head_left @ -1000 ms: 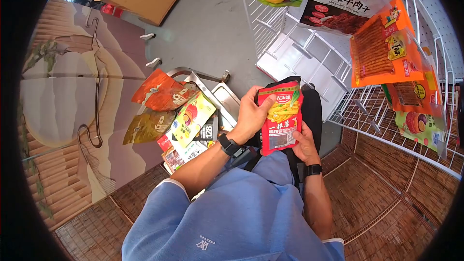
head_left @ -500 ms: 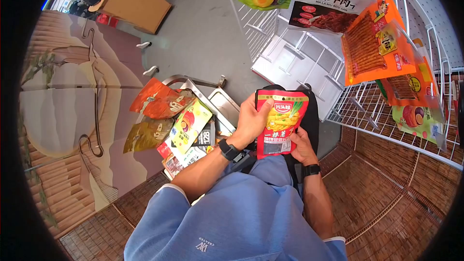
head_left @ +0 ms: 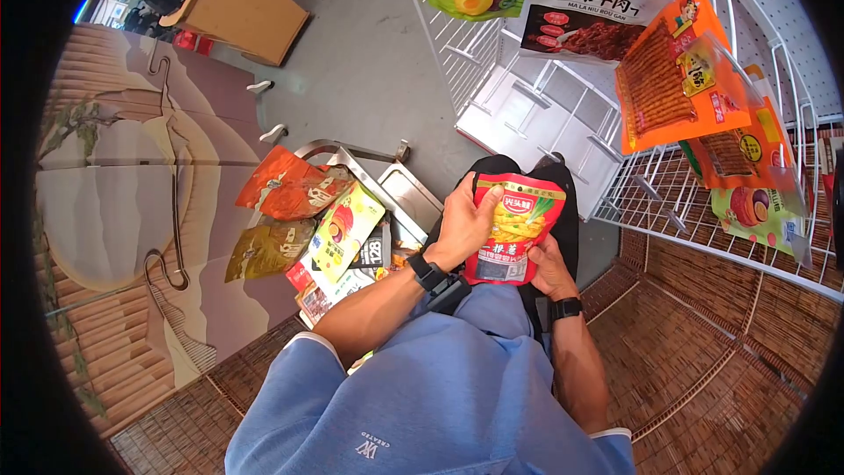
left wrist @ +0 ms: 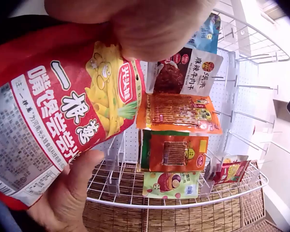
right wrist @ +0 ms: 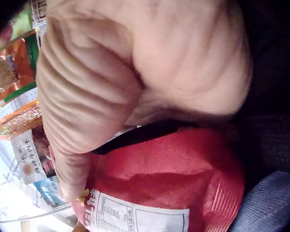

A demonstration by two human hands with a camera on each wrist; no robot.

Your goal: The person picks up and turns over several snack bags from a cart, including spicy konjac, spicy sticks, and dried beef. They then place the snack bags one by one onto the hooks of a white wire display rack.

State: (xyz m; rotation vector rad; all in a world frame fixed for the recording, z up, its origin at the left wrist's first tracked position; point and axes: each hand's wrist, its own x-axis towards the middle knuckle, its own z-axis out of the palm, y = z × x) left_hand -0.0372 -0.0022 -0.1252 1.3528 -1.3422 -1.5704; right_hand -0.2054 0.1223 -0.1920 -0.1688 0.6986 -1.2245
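Tall white wire rack [head_left: 514, 119] on the right, with prongs jutting inward and packets [head_left: 673, 92] hung along one side; left of it and ahead, open grey floor [head_left: 352, 79], reaching to a printed panel [head_left: 105, 193]. Near the left forearm, a metal tray [head_left: 410, 193] and a heap of bags [head_left: 294, 180], probably leaving little elbow room on that side. Above the lap, well apart from the hung packets, a red pouch [head_left: 519, 220], slightly tilted, front toward the wearer, top end away from the body. Grasped from both sides: left grip [head_left: 464, 224] on the upper left edge, thumb over the front; right grip [head_left: 549, 268] pinching the lower right edge. For steady handling, best to hold opposite edges, pinch lightly to avoid creasing the seemingly soft film, and free one grip only after firming the other. Safest to turn it above the lap, clear of the prongs.
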